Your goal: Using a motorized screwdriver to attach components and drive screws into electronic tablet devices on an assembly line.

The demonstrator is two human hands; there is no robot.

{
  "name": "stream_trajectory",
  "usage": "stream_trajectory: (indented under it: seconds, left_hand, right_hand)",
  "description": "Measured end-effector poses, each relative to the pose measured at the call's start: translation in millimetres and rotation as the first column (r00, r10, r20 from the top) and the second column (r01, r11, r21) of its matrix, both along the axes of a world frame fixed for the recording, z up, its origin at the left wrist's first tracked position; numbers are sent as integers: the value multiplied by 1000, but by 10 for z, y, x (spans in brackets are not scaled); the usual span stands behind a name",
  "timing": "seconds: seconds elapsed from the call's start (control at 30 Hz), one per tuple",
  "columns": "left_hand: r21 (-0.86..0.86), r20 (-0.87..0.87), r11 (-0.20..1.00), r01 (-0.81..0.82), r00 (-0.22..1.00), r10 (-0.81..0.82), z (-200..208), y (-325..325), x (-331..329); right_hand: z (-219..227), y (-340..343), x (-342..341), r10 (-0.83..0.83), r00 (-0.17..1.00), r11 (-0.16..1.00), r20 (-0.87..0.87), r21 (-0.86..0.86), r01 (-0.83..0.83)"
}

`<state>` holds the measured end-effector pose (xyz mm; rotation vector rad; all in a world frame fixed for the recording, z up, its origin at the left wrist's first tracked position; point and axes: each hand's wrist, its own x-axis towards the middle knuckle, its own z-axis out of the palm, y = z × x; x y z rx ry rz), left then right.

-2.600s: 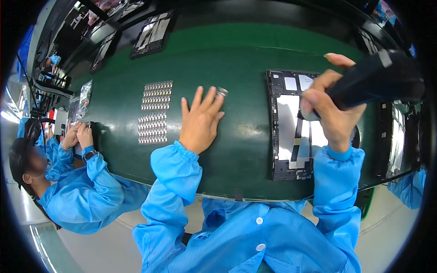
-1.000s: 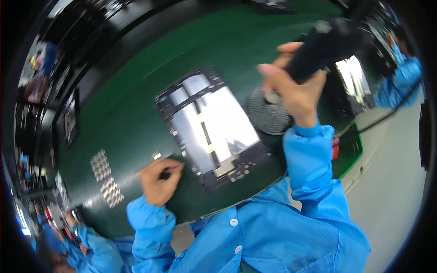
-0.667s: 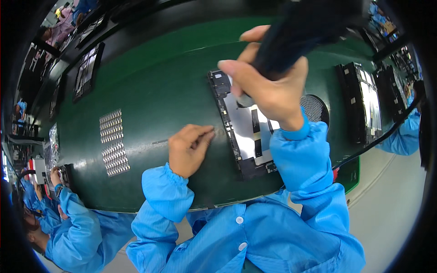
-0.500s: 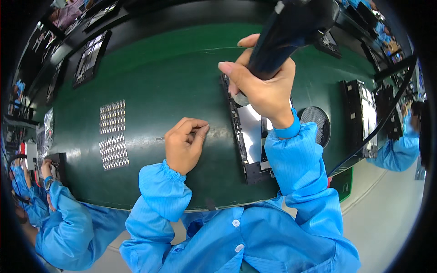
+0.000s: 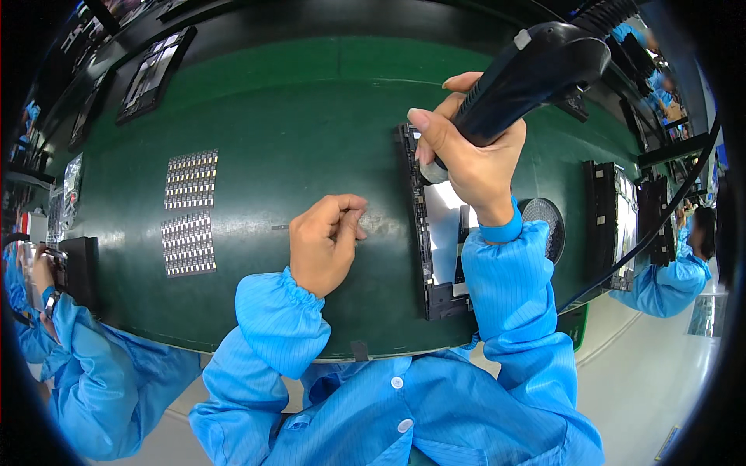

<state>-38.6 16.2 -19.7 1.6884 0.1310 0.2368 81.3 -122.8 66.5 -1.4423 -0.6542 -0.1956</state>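
worktop point(image 5: 311, 116) green, two sheets of small silvery parts point(image 5: 189, 211) at left | left hand point(image 5: 322, 242) fingertips pinched together, held item too small to tell, resting on worktop | dark panel frame point(image 5: 439, 233) right of it | right hand point(image 5: 466, 159) clenched round black electric screwdriver point(image 5: 528, 78), tip on frame's upper left

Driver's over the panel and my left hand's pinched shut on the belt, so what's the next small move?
Probably bring the left hand across to the black-framed panel: its fingertips are pinched together on the green belt, apart from the frame, while the right hand holds the black electric screwdriver tip-down over the panel's upper left edge.
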Motion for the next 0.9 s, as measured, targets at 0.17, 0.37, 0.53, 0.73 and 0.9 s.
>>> stream_trajectory:
  seconds: [0.17,0.37,0.53,0.73,0.9]
  left_hand:
    - [57,120,998,9,993,-16,18,23,4]
    - [74,150,997,-2,989,-9,17,20,-8]
    - [141,144,990,-17,990,-3,73,-19,40]
    - [221,170,974,53,981,-92,173,-88,198]
    - [237,216,965,111,963,-163,172,-186,346]
  right_hand:
    - [-2,15,-9,-8,1000,1000,-4,-5,8]
    - [3,-6,-51,2,1000,998,9,-56,-2]
    - [18,-5,-58,21,1000,999,14,-49,-20]
    - [30,-1,-66,1,1000,999,8,-51,-1]
    - [51,-20,-68,17,1000,1000,9,-8,-17]
